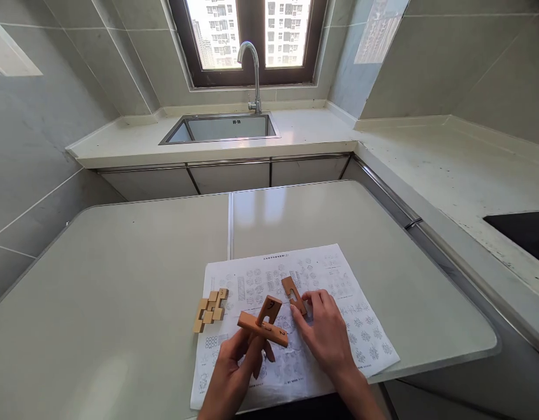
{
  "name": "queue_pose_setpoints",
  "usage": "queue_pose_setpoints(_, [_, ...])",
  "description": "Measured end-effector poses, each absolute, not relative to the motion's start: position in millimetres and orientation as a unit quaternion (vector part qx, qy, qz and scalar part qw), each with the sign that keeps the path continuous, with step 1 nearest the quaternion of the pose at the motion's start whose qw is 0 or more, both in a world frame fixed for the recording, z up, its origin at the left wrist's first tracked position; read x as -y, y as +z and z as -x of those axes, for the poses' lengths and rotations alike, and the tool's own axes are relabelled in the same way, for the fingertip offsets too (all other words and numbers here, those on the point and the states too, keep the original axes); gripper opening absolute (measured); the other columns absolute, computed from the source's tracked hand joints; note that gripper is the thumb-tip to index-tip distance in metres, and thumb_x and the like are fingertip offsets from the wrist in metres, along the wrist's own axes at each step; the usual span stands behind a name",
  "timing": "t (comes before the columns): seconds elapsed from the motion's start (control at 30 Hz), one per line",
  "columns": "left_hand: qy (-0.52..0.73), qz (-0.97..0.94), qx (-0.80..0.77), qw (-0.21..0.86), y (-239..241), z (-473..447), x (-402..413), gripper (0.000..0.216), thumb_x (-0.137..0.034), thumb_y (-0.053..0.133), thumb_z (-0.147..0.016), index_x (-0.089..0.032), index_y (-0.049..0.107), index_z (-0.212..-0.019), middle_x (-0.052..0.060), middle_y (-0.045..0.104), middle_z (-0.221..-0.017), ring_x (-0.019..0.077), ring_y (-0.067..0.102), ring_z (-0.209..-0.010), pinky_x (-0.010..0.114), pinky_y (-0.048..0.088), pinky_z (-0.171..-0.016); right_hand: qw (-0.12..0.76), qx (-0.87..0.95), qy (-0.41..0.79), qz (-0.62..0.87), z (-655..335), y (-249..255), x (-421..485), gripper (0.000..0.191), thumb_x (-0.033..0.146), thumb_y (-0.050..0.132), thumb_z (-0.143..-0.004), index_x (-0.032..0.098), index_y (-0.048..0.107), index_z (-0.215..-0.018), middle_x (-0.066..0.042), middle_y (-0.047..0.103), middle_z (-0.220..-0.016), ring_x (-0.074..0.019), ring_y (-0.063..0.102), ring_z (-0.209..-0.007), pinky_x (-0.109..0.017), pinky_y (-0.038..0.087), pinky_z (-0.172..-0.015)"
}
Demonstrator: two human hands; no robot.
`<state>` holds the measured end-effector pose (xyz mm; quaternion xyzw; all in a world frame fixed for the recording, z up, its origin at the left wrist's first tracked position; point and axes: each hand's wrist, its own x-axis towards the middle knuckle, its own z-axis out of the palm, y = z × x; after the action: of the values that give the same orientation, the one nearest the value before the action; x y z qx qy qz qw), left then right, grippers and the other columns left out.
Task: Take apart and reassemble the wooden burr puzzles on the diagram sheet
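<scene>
My left hand (238, 364) is closed around the lower part of two crossed wooden puzzle pieces (264, 328), held above the printed sheet. One piece passes through the other, and dark numerals mark their faces. My right hand (328, 332) has its thumb and index finger on either side of the near end of a notched wooden puzzle piece (289, 286). That piece lies at a slant over the sheet, with a slot in its middle. The printed instruction sheet (361, 318), covered in small diagrams, lies under both hands.
Several lighter wooden pieces (209, 309), joined or laid together, rest on the sheet's left edge. The pale table (121, 280) has a seam down its middle. Beyond it are a counter (313, 125), a sink (228, 139) and a tap (256, 76). A dark hob edge (525, 230) shows at right.
</scene>
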<state>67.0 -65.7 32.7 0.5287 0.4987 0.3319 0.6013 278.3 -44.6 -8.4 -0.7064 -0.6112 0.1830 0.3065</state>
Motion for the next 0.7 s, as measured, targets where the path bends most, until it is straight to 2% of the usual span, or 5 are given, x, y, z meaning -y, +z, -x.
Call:
queue_pose_setpoints(0.23, [0.359,-0.471,-0.5,0.632,29.9,-67.9,65.3,0.045,-0.059,0.058,-0.1,-0.016,0.065,-0.111,0.004,0.068,-0.082,0.0093,0.045,-0.054,0.024,0.04,-0.055,0.306,0.603,0.24,0.696,-276.9,0.5,42.9,0.028,0.044,0.049,-0.105,0.025,0.064,-0.091,-0.008,0.067,-0.095,-0.028,0.066,-0.082,-0.039,0.05,-0.07])
queue_pose_setpoints(0.37, [0.38,-0.436,-0.511,0.636,33.4,-69.3,64.6,0.044,-0.06,0.061,-0.098,-0.016,0.066,-0.102,0.004,0.069,-0.08,0.0077,0.041,-0.051,0.025,0.039,-0.056,0.392,0.524,0.359,0.665,-280.2,16.0,48.7,0.035,0.054,0.049,-0.106,0.024,0.065,-0.099,-0.006,0.068,-0.095,-0.0234,0.062,-0.079,-0.034,0.047,-0.07])
queue_pose_setpoints(0.5, [0.404,-0.392,-0.518,0.644,36.2,-74.1,64.9,0.044,-0.058,0.061,-0.098,-0.016,0.065,-0.087,0.002,0.065,-0.074,0.0071,0.038,-0.051,0.024,0.035,-0.056,0.464,0.429,0.553,0.543,-282.5,32.7,58.9,0.037,0.057,0.052,-0.105,0.023,0.065,-0.102,0.0,0.058,-0.078,-0.0178,0.052,-0.072,-0.03,0.044,-0.069])
queue_pose_setpoints(0.6, [0.408,-0.355,-0.499,0.677,38.0,-78.0,64.9,0.046,-0.059,0.064,-0.096,-0.015,0.065,-0.085,0.002,0.063,-0.072,0.0065,0.035,-0.05,0.024,0.03,-0.053,0.47,0.392,0.665,0.429,-279.2,40.0,65.4,0.032,0.054,0.055,-0.105,0.024,0.062,-0.112,0.002,0.057,-0.074,-0.0134,0.047,-0.062,-0.028,0.04,-0.062])
queue_pose_setpoints(0.7, [0.401,-0.316,-0.482,0.712,38.7,-80.1,64.8,0.046,-0.061,0.07,-0.091,-0.015,0.067,-0.088,0.001,0.061,-0.07,0.0062,0.034,-0.049,0.023,0.027,-0.051,0.478,0.398,0.69,0.369,-272.9,42.2,67.0,0.03,0.053,0.059,-0.104,0.025,0.061,-0.116,0.004,0.057,-0.069,-0.0117,0.045,-0.057,-0.028,0.038,-0.058])
